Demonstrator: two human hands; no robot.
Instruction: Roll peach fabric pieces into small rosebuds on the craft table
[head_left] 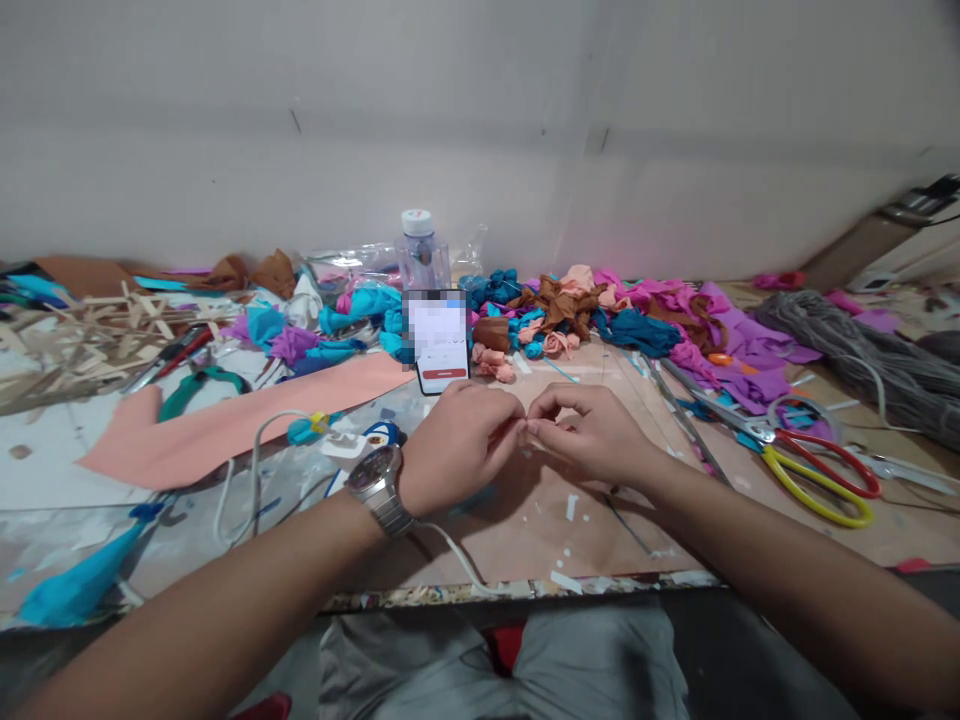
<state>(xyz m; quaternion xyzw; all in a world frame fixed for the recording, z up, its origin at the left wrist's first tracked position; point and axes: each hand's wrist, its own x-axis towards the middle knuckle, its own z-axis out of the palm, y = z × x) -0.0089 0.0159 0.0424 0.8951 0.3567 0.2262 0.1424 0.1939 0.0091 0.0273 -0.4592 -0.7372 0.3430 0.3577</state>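
Observation:
My left hand [466,440], with a metal watch [379,485] at its wrist, and my right hand [589,432] meet fingertip to fingertip above the table. Both are closed in a pinch. Whatever lies between the fingertips is hidden or too small to name. Just behind them a phone [441,345] with a lit screen stands upright. A peach paper strip [247,420] lies to the left of my left hand. Peach paper roses [559,344] rest beyond my right hand.
Scissors [817,465] with red and yellow handles lie at right, near grey cord [862,360]. A bottle [421,250] stands behind the phone. Green-handled pliers [196,388], wooden sticks [97,330] and a white cable [255,470] are at left. Crumpled coloured paper [637,330] lines the wall.

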